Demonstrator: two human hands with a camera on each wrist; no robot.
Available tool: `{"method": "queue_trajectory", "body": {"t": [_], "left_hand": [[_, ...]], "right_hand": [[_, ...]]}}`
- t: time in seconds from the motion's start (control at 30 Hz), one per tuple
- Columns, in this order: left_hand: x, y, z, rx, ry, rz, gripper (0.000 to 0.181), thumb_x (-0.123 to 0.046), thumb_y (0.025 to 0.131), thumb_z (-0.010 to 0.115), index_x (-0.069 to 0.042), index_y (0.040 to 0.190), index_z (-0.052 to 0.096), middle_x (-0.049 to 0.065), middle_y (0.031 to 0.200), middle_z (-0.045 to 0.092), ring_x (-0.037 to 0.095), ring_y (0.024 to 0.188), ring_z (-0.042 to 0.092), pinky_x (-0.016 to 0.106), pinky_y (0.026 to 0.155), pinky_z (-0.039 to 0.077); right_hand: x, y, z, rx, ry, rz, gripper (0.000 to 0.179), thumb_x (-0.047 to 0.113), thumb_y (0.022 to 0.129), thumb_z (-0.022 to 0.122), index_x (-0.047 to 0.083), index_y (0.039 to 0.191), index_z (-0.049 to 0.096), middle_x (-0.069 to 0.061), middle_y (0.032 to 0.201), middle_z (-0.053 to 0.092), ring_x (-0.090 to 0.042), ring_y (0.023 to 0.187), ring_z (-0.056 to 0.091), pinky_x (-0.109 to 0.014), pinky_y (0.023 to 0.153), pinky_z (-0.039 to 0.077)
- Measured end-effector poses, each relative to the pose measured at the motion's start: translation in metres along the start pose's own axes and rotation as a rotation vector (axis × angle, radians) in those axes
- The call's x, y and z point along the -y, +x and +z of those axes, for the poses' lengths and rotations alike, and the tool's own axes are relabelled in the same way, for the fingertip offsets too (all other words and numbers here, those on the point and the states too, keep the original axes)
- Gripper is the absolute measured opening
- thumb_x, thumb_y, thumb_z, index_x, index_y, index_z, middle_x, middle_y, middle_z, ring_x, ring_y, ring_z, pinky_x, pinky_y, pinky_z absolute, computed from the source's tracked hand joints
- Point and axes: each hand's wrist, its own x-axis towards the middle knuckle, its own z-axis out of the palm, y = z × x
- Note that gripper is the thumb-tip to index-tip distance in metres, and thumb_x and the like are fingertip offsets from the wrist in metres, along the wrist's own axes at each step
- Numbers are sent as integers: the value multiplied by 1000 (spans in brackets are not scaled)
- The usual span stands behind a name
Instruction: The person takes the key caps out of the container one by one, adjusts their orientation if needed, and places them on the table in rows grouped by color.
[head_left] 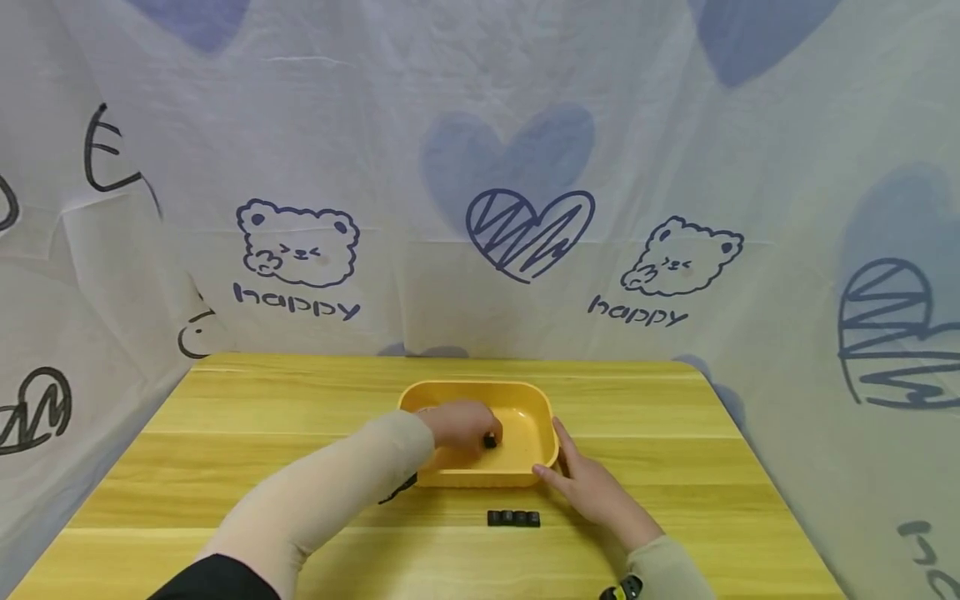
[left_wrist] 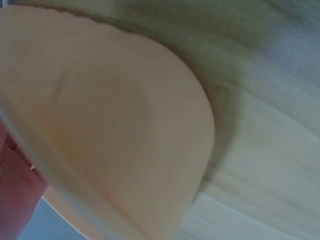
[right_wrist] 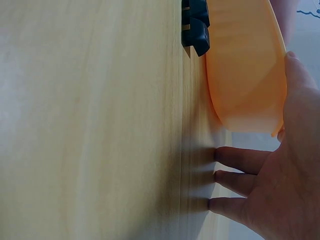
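Note:
A yellow plastic tray [head_left: 480, 481] sits on the wooden table. My left hand [head_left: 465, 423] reaches inside it, pinching a small black keycap [head_left: 490, 441] between the fingertips. The left wrist view shows mostly the tray's outer wall [left_wrist: 125, 115], with part of that hand behind the rim. At the tray's near right corner, my right hand [head_left: 596, 492] touches the rim with thumb and index finger spread around it. Its other fingers [right_wrist: 235, 159] reach straight to the tabletop. A short row of several black keycaps [head_left: 513, 518] lies just in front of the tray.
The wooden tabletop [head_left: 285, 400] extends on both sides of the tray. Behind it hangs a pale cloth [head_left: 420, 292] printed with hearts and bears. My left forearm crosses over the table's left front part.

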Motion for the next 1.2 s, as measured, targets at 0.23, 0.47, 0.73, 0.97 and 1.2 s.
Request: {"method": "queue_trajectory", "body": {"t": [0.23,0.47,0.73,0.97,1.2], "left_hand": [[-7,5,10,13,24,54,13,-9,82,76,-19,85,70,-10,80,58,10,76,50,25,75,44],[-8,-1,7,0,-69,21,23,-1,82,72,-18,70,63,-8,66,46,10,64,40,24,62,36],[-14,-19,-18,-8,-87,-13,18,-8,84,77,-10,103,76,-3,92,68,10,83,61,24,78,51],[-16,-34,-24,-116,-57,58,17,-6,86,74,-7,103,77,3,99,67,17,96,62,28,89,50],[-20,-49,-18,-230,-125,44,19,-4,86,73,-5,105,76,8,106,65,24,111,60,28,91,49]], "right_hand": [[3,0,0,3,3,-6,86,52,96,54,16,158,6,-25,144,43,-44,123,50,-56,102,37],[1,1,2,0,-1,-8,86,51,97,54,16,158,5,-24,144,43,-43,122,51,-55,102,38],[-1,1,3,-4,6,-5,86,52,96,53,18,158,3,-23,145,42,-44,123,50,-56,103,37],[-1,1,2,-7,10,-10,86,51,97,53,20,158,1,-21,147,40,-43,125,48,-55,104,36],[0,1,1,-4,10,-9,86,50,97,53,19,158,1,-22,147,40,-43,126,47,-55,104,36]]}}
